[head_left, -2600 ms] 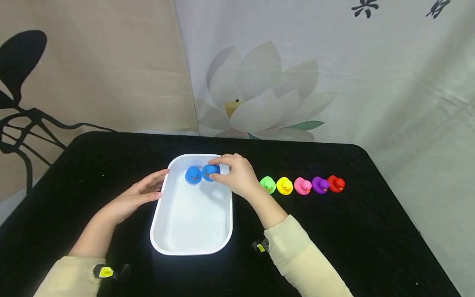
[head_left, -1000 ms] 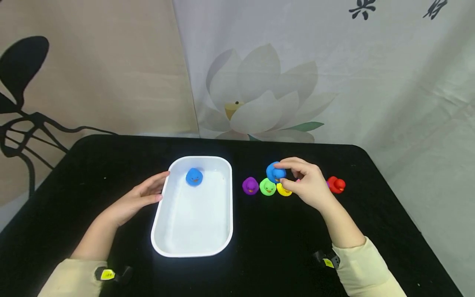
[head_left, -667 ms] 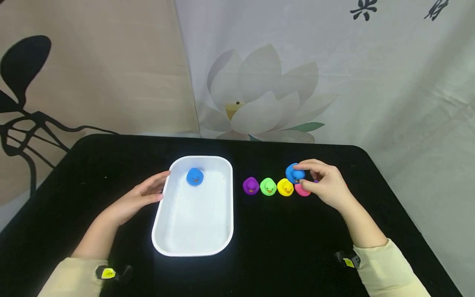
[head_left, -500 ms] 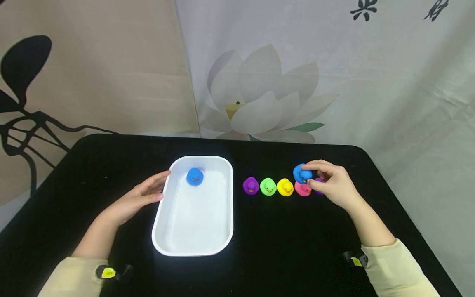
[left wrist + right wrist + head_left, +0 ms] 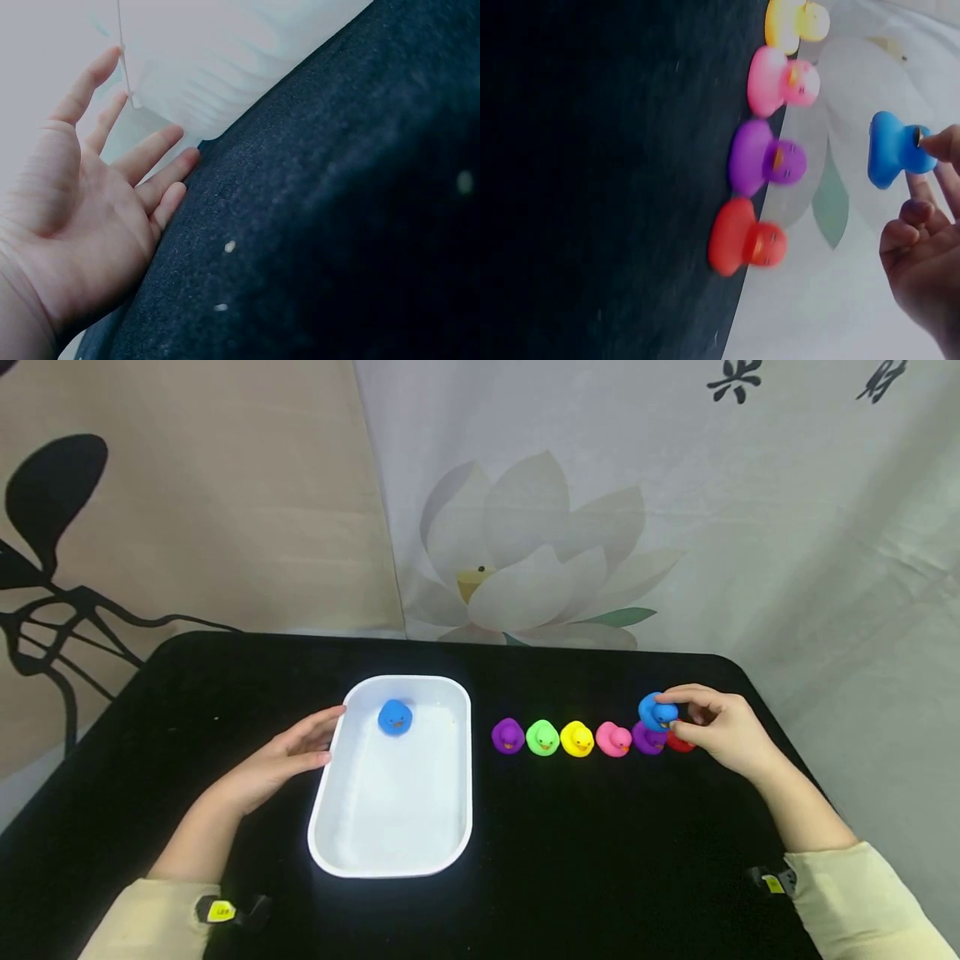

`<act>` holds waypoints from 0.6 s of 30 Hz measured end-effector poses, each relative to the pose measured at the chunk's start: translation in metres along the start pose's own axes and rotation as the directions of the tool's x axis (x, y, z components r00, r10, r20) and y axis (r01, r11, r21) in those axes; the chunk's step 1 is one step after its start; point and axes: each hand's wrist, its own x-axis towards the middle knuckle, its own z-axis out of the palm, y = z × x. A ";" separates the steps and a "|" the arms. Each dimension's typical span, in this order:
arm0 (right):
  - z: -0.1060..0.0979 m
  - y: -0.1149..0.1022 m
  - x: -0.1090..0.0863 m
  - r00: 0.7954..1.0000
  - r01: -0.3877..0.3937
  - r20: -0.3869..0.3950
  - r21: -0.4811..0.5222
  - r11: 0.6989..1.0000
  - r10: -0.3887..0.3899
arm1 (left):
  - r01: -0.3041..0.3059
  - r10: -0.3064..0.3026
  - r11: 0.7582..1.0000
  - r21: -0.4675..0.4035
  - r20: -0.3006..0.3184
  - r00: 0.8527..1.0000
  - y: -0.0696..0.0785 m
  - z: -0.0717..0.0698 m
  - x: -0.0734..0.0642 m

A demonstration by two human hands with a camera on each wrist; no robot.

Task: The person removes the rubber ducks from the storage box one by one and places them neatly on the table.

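Note:
A blue rubber duck (image 5: 652, 708) is pinched between thumb and fingers of my right hand (image 5: 726, 727). In the head view it overlaps the right-hand purple duck (image 5: 648, 740) and red duck (image 5: 678, 742). The right wrist view shows the held duck (image 5: 887, 148) raised above the table, apart from the row. My left hand (image 5: 277, 760) touches the left rim of a white tray (image 5: 390, 827) with fingers extended; in the left wrist view this hand (image 5: 97, 217) has its fingers spread at the tray wall. A second blue duck (image 5: 394, 717) sits at the tray's far end.
To the right of the tray, the duck row also has another purple duck (image 5: 507, 736), a green duck (image 5: 542, 737), a yellow duck (image 5: 577, 738) and a pink duck (image 5: 613, 739). They stand on a black-covered table (image 5: 570, 852). A printed cloth (image 5: 787, 527) hangs behind.
My right hand has carried one blue duck out of the tray and rightward along the row to its right end. The left hand has stayed at the tray's rim.

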 end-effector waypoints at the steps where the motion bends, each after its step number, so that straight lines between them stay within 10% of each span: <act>1: -0.003 0.002 -0.001 1.000 -0.001 0.001 -0.005 1.000 0.001 | 0.003 -0.003 1.000 -0.004 -0.003 1.000 0.000 0.000 0.000; 18: -0.035 0.043 -0.014 0.993 -0.116 0.017 0.012 0.993 0.116 | 0.031 -0.032 0.999 -0.005 -0.029 0.999 -0.003 0.000 0.000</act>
